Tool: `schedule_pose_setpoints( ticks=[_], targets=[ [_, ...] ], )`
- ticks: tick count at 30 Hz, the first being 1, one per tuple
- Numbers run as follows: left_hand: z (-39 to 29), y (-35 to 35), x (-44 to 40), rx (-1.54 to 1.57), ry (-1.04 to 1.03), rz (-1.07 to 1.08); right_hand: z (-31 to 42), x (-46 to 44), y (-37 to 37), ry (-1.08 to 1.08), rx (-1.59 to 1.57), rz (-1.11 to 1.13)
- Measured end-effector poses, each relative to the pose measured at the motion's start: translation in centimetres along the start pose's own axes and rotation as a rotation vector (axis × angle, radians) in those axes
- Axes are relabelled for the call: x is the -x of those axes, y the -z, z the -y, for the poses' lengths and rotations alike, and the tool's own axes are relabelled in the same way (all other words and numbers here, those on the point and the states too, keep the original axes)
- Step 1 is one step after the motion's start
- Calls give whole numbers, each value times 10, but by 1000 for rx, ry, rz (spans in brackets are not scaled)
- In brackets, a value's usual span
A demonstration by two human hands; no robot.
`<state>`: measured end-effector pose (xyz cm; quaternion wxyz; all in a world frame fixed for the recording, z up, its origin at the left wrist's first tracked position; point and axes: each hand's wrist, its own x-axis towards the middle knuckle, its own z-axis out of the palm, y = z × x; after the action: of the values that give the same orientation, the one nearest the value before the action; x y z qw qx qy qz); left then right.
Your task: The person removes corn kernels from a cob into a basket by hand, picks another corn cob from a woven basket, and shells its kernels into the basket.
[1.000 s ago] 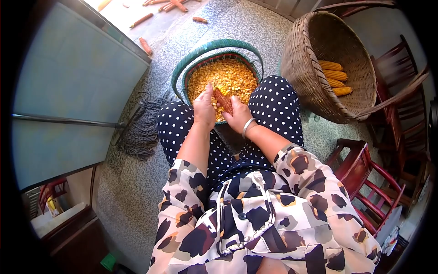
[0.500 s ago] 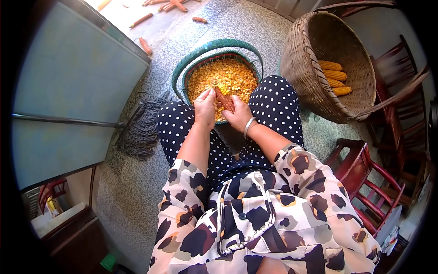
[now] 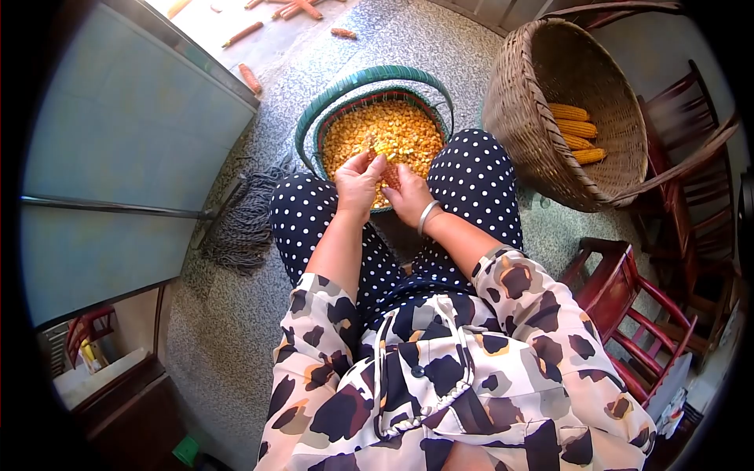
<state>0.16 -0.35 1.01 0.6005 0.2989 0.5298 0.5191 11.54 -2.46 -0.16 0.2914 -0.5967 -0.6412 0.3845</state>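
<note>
Between my knees stands a green-rimmed basket (image 3: 308, 125) with a tall arched handle, holding many loose yellow corn kernels (image 3: 353, 129). Over its near side, both hands are closed on one corn cob (image 3: 390, 174), mostly bare and reddish, with some yellow kernels left near its far end. My right hand (image 3: 410, 196), with a silver bangle at the wrist, grips the near end. The fingers of my left hand (image 3: 360, 182) press on the cob from the left, thumb across it, and partly hide it.
A large wicker basket (image 3: 510, 118) with several yellow corn ears (image 3: 577, 129) leans at the right. Bare cobs (image 3: 243, 34) lie on the floor at the upper left. A grey mop (image 3: 247, 220) is left of my knee, a red wooden chair (image 3: 620, 290) at the right.
My left thumb has shifted right across the cob and now covers more of it. My right hand stays in nearly the same place. The baskets have not moved.
</note>
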Motion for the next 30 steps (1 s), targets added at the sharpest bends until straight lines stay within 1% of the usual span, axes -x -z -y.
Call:
schedule_pose_setpoints(
  ticks=[1, 5, 7, 8, 10, 11, 14, 18, 21, 23, 25, 27, 29, 30],
  targets=[
    [2, 1, -1, 20, -6, -30, 0, -1, 0, -30, -17, 11],
    [3, 2, -3, 74, 15, -25, 4, -1, 4, -31, -8, 10],
    [1, 3, -4, 254, 108, -3, 3, 1, 3, 3, 16, 1],
    [1, 3, -3, 253, 109, -3, 3, 2, 3, 3, 16, 0],
    [-1, 1, -2, 85, 115, -10, 7, 5, 3, 21, 19, 27],
    [-2, 0, 0, -39, 78, -27, 7, 5, 3, 21, 19, 27],
    [1, 1, -1, -23, 27, -18, 1, 5, -1, 39, 35, 36],
    [4, 1, -2, 43, 16, 2, 1, 3, 2, 9, -26, 38],
    [4, 3, -4, 74, 28, -9, 1, 3, 2, 20, -56, 17],
    [3, 4, -4, 231, 110, -44, 1, 3, 1, 40, -66, 7],
    [-5, 0, -2, 202, 150, -45, 3, 4, 0, 39, 30, 9],
    [-5, 1, -1, 174, 190, -49, 6, 5, 1, 32, 39, 23],
    [4, 4, -3, -25, 80, -5, 7, 6, 2, 26, 49, 36],
    [6, 5, -4, -24, 81, -6, 7, 6, 2, 14, 46, 52]
  ],
)
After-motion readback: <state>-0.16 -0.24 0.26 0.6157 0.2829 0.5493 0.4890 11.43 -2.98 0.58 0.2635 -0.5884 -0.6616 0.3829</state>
